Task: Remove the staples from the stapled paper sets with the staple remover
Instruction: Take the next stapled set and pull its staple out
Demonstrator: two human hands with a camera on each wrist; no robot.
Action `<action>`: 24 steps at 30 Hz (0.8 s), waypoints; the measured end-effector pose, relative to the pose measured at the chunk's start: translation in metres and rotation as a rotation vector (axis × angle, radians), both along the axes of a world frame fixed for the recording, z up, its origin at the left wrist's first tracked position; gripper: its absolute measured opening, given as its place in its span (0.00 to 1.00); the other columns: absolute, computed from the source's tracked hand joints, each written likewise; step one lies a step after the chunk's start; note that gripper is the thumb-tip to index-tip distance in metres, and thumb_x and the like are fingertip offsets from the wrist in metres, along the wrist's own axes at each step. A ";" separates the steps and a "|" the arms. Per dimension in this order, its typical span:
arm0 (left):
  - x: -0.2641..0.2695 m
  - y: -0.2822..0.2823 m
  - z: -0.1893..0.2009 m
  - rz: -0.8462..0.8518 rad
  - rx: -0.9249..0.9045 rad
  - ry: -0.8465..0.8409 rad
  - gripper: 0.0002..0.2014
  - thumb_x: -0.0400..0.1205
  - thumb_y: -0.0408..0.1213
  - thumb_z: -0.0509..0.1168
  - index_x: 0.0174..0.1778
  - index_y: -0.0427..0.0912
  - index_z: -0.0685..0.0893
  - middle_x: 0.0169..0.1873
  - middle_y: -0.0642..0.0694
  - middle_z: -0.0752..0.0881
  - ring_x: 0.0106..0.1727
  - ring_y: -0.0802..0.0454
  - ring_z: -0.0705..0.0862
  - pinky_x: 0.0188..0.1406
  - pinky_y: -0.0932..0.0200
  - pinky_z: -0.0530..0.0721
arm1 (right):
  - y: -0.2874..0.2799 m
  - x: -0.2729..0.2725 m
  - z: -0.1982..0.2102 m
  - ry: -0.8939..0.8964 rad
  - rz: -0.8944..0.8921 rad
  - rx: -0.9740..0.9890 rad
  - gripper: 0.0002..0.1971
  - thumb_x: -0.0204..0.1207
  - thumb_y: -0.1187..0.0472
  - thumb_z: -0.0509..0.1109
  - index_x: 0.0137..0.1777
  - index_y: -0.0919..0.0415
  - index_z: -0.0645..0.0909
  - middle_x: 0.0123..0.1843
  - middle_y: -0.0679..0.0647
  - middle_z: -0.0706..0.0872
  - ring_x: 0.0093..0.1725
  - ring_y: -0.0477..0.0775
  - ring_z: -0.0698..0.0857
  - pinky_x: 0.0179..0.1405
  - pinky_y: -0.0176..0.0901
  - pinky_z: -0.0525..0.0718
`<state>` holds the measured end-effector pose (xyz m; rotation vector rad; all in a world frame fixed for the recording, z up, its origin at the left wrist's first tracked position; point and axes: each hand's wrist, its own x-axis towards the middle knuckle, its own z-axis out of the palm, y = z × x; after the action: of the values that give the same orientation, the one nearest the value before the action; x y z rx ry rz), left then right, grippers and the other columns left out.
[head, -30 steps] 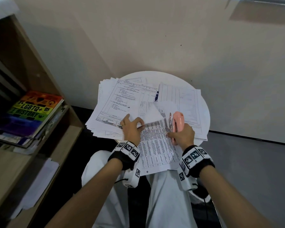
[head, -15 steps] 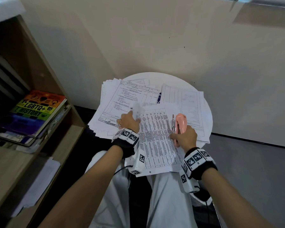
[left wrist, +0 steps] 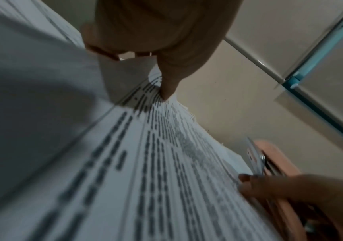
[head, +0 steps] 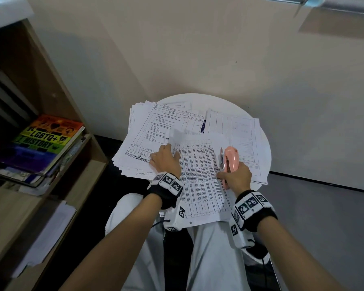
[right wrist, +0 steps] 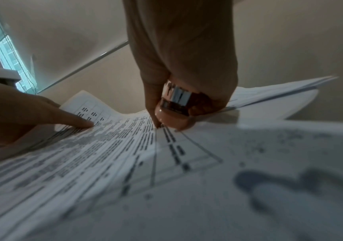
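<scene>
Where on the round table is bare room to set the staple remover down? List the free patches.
Bare strips only: the far rim of the white table behind the paper stacks, and its right rim beside the ruled sheet. Elsewhere papers and both hands crowd it.

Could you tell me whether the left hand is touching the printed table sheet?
Touching: the right wrist view shows the left hand pressing a fingertip onto the printed table sheet.

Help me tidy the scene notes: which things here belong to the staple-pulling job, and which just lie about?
In use: printed paper set, pink staple remover in the right hand, left hand.
Lying about: rainbow history book on the shelf, blue pen.
</scene>
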<state>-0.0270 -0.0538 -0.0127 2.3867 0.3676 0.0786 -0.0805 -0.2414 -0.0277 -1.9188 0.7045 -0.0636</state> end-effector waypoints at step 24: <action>0.009 0.031 0.083 -0.505 -0.958 -0.145 0.19 0.72 0.43 0.75 0.56 0.40 0.84 0.63 0.44 0.75 0.61 0.44 0.81 0.50 0.46 0.89 | -0.001 -0.004 0.104 -0.275 0.461 0.316 0.11 0.65 0.71 0.79 0.44 0.62 0.83 0.30 0.46 0.86 0.31 0.42 0.86 0.33 0.32 0.83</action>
<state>-0.0182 -0.0229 0.0704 1.4463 -0.2434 -0.1323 -0.0844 -0.2428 0.0763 -1.6803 0.0715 0.0684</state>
